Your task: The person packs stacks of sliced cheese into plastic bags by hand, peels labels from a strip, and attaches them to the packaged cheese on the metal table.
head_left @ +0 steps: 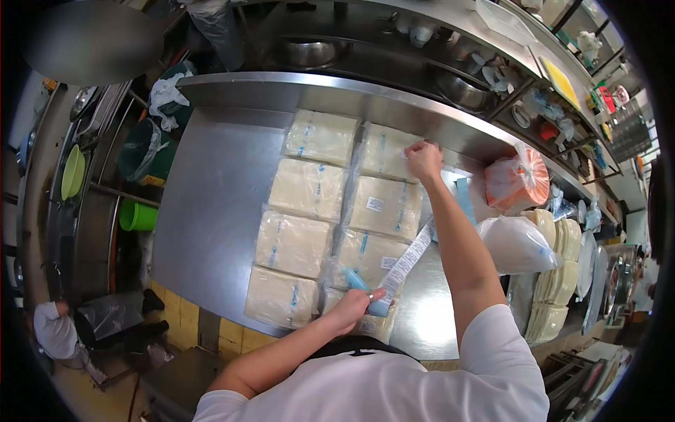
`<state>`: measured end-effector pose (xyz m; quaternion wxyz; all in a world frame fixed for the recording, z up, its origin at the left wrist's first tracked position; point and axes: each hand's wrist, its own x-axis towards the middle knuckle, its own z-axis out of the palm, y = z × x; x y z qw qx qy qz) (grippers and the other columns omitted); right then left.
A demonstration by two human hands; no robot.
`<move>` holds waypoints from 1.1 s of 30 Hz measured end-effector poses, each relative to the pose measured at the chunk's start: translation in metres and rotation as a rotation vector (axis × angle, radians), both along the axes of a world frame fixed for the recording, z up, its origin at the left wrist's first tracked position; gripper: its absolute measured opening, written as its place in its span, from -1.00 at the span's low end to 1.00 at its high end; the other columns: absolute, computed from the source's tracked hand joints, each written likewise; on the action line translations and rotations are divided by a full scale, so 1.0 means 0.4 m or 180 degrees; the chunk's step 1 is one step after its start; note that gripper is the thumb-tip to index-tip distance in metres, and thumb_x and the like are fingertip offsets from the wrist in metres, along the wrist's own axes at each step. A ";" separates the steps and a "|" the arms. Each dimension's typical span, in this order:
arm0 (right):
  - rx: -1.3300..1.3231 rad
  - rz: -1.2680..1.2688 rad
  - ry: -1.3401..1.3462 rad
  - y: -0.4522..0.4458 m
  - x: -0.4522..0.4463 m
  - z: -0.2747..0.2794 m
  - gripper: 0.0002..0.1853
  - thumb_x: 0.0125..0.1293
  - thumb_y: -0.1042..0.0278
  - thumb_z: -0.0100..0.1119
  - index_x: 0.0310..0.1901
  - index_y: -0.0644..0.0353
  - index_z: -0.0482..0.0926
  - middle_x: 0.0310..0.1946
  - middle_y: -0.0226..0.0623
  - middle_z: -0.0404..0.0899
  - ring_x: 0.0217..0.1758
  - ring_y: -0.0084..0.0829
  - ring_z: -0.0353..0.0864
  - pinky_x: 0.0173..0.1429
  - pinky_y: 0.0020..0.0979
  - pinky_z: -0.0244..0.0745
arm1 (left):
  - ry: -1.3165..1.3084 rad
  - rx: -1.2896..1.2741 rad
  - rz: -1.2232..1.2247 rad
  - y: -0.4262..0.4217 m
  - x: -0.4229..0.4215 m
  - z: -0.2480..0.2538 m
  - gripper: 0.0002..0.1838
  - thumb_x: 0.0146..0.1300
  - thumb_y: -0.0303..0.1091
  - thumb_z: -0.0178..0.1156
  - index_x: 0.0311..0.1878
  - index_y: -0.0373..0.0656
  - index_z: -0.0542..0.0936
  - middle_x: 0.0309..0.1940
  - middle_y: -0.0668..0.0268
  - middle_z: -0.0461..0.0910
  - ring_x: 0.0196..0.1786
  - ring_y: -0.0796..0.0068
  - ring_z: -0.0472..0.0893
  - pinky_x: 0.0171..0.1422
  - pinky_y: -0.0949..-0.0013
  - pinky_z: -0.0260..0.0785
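Observation:
Two columns of flat, pale packets in clear plastic, with blue print, lie on the steel table. My left hand (348, 311), near the front edge, is closed on a strip of printed labels (409, 261) with light-blue backing. The strip runs up and to the right over the packets. My right hand (425, 160) reaches to the far packet (385, 151) of the right column, fingers pinched at its upper right part on what looks like a small white label (406, 153). White labels show on nearer packets, such as the one (384, 205) just below.
On the right stand a knotted bag of orange contents (517, 179), a white plastic bag (519, 245) and stacked pale containers (552, 285). A raised steel ledge (337, 91) bounds the table (211, 190) at the back. A seated person (56, 329) is at lower left.

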<state>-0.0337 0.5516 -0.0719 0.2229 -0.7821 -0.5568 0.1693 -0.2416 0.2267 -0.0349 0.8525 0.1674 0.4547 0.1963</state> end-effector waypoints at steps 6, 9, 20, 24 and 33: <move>0.0564 0.0119 -0.0215 -0.033 0.009 -0.027 -0.57 0.15 0.18 0.49 0.07 0.10 0.73 0.34 -0.06 0.48 0.39 0.10 0.42 0.50 0.02 0.33 | -0.0141 -0.0294 0.0114 0.017 -0.008 -0.015 -0.56 0.61 -0.13 0.11 0.21 -0.36 0.62 0.03 0.22 0.73 0.10 0.44 0.69 0.30 0.34 0.47; 0.1066 0.0386 -0.0419 -0.057 0.007 -0.018 -0.42 0.23 0.21 0.43 0.30 0.13 0.57 0.45 -0.03 0.37 0.45 0.13 0.37 0.52 0.08 0.29 | -0.0146 -0.0367 0.0137 0.019 -0.006 -0.018 -0.56 0.61 -0.13 0.11 0.21 -0.37 0.61 0.02 0.22 0.72 0.10 0.44 0.69 0.31 0.34 0.47; 0.1001 0.0789 -0.0746 -0.290 0.074 0.005 -0.44 0.49 0.13 0.20 0.36 0.36 0.47 0.50 0.15 0.32 0.53 0.30 0.28 0.59 0.07 0.17 | 0.0087 -0.0061 0.0278 0.015 -0.012 0.018 -0.62 0.57 -0.20 0.18 0.17 -0.35 0.66 0.01 0.29 0.72 0.03 0.53 0.65 0.20 0.38 0.46; 0.0625 0.0665 0.1217 -0.565 0.025 0.175 -0.58 0.34 0.34 0.39 0.16 0.38 0.62 0.02 0.01 0.73 0.00 -0.13 0.72 0.07 -0.23 0.63 | -0.0006 0.0190 0.0597 0.025 -0.011 0.043 -0.60 0.53 -0.25 0.25 0.22 -0.40 0.65 0.04 0.30 0.71 0.05 0.58 0.62 0.20 0.43 0.42; 0.1092 0.1214 0.0609 -0.916 -0.065 0.336 -0.65 0.09 0.43 0.58 -0.05 0.20 0.73 -0.16 -0.18 0.66 -0.11 -0.19 0.64 -0.12 -0.26 0.57 | -0.0606 0.0609 0.0563 -0.025 0.027 0.095 -0.70 0.56 -0.25 0.20 0.10 -0.29 0.69 -0.01 0.30 0.69 0.04 0.53 0.60 0.18 0.40 0.42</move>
